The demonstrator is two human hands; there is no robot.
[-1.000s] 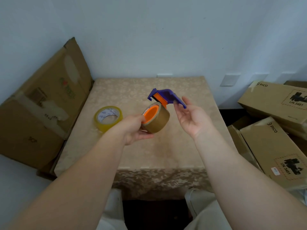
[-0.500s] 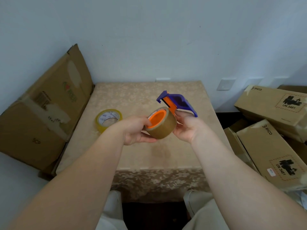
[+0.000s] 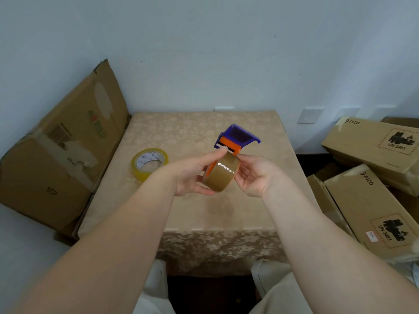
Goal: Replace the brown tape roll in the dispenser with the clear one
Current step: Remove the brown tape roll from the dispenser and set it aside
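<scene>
Cardboard boxes [image 3: 63,146] flank the table [image 3: 204,125]; both hands, left [image 3: 195,175] and right [image 3: 254,175], now grip the brown roll [image 3: 223,175] in the dispenser [image 3: 237,138], turned edge-on; removal's starting, clear roll [image 3: 149,163] waits near the left edge.

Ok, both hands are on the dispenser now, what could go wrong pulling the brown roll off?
1. The left hand has a fingertip at the cutter edge of the dispenser; a slip could nick it.
2. The brown roll is held in mid-air over the table; if it pops free it may drop.
3. The clear roll lies near the left forearm and could get knocked.
</scene>
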